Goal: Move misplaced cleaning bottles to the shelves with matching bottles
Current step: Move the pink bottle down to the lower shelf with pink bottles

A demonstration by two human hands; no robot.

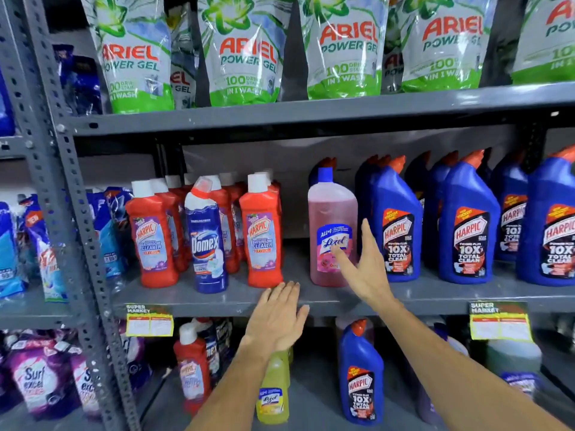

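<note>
A pink Lizol bottle (331, 225) stands upright on the middle shelf (193, 298), between red Harpic bottles (263, 234) and blue Harpic bottles (396, 225). My right hand (365, 262) is open, fingers spread, just at the pink bottle's right side with the thumb in front of its label. My left hand (278, 318) is open, palm down, over the shelf's front edge below the red bottles. A blue Domex bottle (207, 237) stands among the red Harpic ones. On the lower shelf stand a yellow Lizol bottle (273, 390), a red Harpic (193, 368) and a blue Harpic (361, 374).
Green Ariel Power Gel pouches (245, 48) fill the top shelf. A grey perforated upright (71, 188) borders the bay on the left, with blue pouches (37, 244) and purple Surf Excel pouches (40, 377) beyond it. Yellow price tags (149, 321) hang on the shelf edge.
</note>
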